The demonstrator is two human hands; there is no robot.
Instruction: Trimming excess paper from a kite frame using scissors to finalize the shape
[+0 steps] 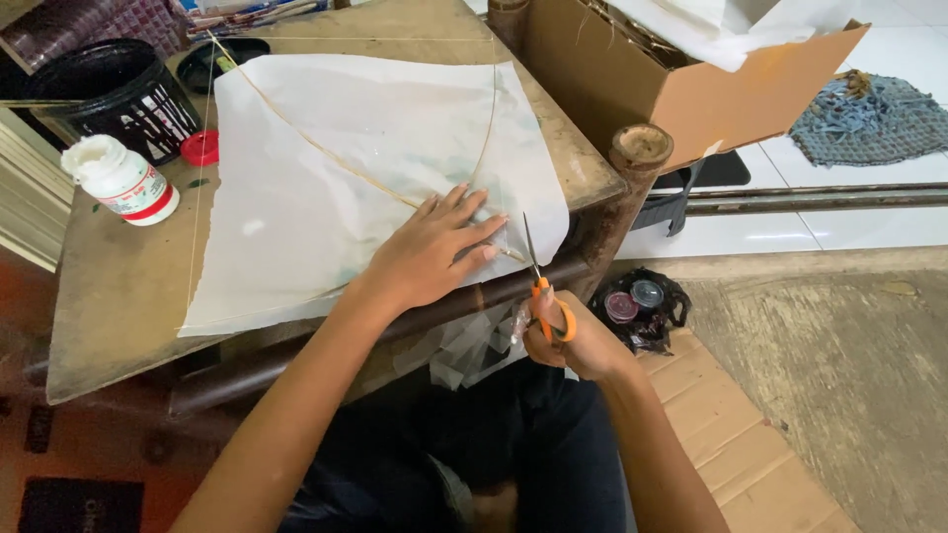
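Left hand [434, 252] is pressing the thin white paper sheet [326, 188] flat on the wooden bench [118, 296], fingers spread and gripping nothing. Right hand [573, 341] is curling its fingers through the orange-handled scissors [543, 286], blades just beside the left fingertips. Paper's looking light, floppy and easy to tear, so I'd be holding it down near the cut.

Head camera looks steeply down, close over the table [118, 296].

Left hand [434, 252] lies flat, palm down, 5 fingers spread, arm extended forward. Right hand [573, 341] sits lower, fingers curled in a closed grip, wrist bent.

Cardboard box [681, 84] and bamboo post [640, 153] crowd table's right edge; bottle [120, 180], black basket [114, 94] block left.
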